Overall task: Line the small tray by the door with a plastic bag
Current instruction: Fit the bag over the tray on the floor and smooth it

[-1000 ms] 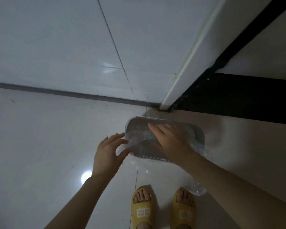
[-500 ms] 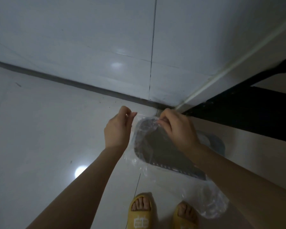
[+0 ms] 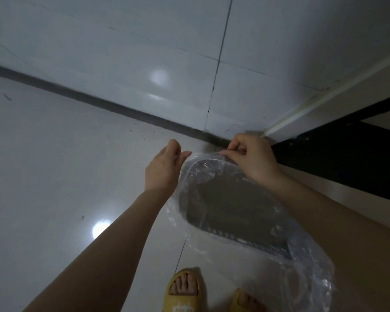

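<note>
A small grey tray [image 3: 230, 203] with a slotted near wall is lifted and tilted above the floor, wrapped in a clear plastic bag [image 3: 302, 262]. My right hand [image 3: 252, 161] pinches the bag's edge over the tray's far rim. At the tray's left far corner my left hand [image 3: 164, 167] touches the bag's edge with its fingers curled; its grip is hidden behind the hand. The bag's loose end hangs down at the lower right, past my right forearm.
A tiled wall [image 3: 144, 52] meets the pale floor along a dark skirting line [image 3: 99, 102]. A white door frame [image 3: 302, 111] and a black threshold strip [image 3: 347, 158] lie to the right. My feet in yellow slippers [image 3: 182, 291] stand below the tray.
The tray has come up off the floor by the door and tilted. Both hands moved from the tray's inside to its far rim, and the bag now covers more of it.
</note>
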{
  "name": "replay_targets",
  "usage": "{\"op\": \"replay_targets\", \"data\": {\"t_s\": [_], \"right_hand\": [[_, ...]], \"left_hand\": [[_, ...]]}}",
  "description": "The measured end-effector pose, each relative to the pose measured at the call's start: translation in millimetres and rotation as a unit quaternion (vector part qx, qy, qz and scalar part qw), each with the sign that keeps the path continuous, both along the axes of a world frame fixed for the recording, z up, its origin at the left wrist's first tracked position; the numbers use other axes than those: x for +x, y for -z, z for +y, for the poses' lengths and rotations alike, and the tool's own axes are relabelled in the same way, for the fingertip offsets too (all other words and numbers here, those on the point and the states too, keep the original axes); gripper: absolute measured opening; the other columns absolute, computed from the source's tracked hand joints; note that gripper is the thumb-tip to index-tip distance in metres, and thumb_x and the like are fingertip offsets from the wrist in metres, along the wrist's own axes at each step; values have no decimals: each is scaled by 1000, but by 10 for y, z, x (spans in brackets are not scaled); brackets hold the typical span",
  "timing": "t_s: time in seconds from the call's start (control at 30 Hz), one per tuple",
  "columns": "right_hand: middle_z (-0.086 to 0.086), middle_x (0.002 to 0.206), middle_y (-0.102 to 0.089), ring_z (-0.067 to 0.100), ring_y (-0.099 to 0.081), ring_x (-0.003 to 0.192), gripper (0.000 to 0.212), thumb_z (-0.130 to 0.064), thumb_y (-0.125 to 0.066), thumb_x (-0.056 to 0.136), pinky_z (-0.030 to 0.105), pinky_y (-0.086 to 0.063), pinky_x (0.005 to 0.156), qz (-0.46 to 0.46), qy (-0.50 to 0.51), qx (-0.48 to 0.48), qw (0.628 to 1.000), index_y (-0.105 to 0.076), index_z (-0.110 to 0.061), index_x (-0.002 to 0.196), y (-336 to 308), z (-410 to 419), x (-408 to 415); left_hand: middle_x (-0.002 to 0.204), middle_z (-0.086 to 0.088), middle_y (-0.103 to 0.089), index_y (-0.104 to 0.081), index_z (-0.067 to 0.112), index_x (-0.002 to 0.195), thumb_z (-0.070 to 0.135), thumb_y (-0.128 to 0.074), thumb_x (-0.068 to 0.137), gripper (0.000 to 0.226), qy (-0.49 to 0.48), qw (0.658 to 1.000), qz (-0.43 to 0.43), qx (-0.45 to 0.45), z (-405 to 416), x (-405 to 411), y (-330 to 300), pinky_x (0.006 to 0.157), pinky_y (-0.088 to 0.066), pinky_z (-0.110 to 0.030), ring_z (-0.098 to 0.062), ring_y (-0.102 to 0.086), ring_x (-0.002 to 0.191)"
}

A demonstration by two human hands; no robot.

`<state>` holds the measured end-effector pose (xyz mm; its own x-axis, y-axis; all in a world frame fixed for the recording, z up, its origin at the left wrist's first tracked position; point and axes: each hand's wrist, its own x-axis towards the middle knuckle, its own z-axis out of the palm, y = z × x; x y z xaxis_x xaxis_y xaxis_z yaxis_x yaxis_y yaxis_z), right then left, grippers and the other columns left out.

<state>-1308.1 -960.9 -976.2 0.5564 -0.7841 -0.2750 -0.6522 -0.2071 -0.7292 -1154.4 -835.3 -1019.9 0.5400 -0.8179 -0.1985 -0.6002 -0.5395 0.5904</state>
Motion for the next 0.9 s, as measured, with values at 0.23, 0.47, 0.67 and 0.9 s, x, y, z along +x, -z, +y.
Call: {"op": "replay_targets", "data": {"t_s": [0.23,0.47,0.67,0.9], "right_hand": [[8,79,-61,25,-60,79,31,-34,-67,81,38,-50,73,31,34,93,995,-64,-5,93,-131,-64,-54],[17,111,-60,30,-59,100,39,-22,-65,84,46,-50,88,11,1,-58,998,-55,-7,118,-575,111,-475],[12,102,-62,32,-59,91,38,-33,-69,79,44,-47,76,162,77,-156,971,-59,-16,111,-659,573,-1331],[11,87,-66,30,-61,79,46,-47,-73,69,43,-51,65,162,79,-153,972,-66,-11,97,-582,765,-1556]], "left_hand": [[90,-3,-61,-54,13,101,44,-61,82,37,-97,959,265,39,7,57,-191,69,-54,-32,-23,-62,82],[117,-8,-63,-65,16,107,35,-65,82,31,94,992,-33,-82,15,20,-888,90,-39,-28,-21,-58,104],[144,-8,-46,-47,16,133,35,-63,84,55,436,896,-66,-51,-225,-628,-960,111,-24,-39,-27,-42,131],[133,-6,-56,-48,21,133,37,-50,92,44,370,926,-66,-26,-636,-1003,-738,106,-23,-33,-26,-48,122]]}}
